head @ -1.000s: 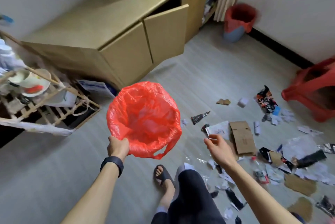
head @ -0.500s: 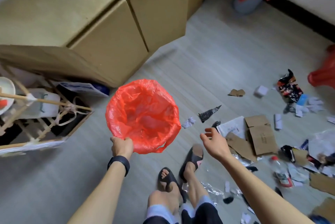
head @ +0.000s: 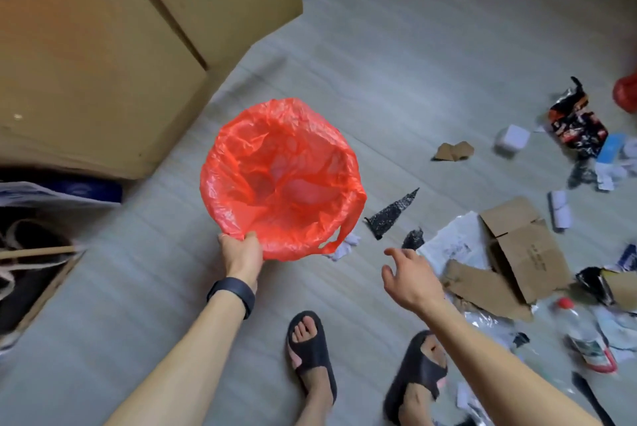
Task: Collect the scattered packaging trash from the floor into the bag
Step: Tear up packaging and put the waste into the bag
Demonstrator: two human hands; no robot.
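My left hand (head: 241, 255) grips the near rim of a red plastic bag (head: 282, 177), held wide open above the floor. My right hand (head: 410, 275) hovers open and holds nothing, just right of the bag. Beyond its fingers lie a black pointed wrapper scrap (head: 391, 213), a smaller black scrap (head: 413, 239) and a crumpled white paper (head: 344, 248). Flattened cardboard (head: 524, 250) and white printed paper (head: 451, 246) lie to the right. A plastic bottle with a red cap (head: 582, 331) lies at the lower right.
A tan cabinet (head: 103, 64) fills the upper left. A dark crate with rope and a stick (head: 31, 263) sits at the left edge. More wrappers (head: 575, 122), a white cube (head: 512, 139) and a cardboard scrap (head: 453, 151) litter the right floor. My sandalled feet (head: 310, 353) stand below.
The view has tilted down and closer to the floor. My right hand has dropped lower toward the scraps, fingers spread. My left hand keeps hold of the bag.
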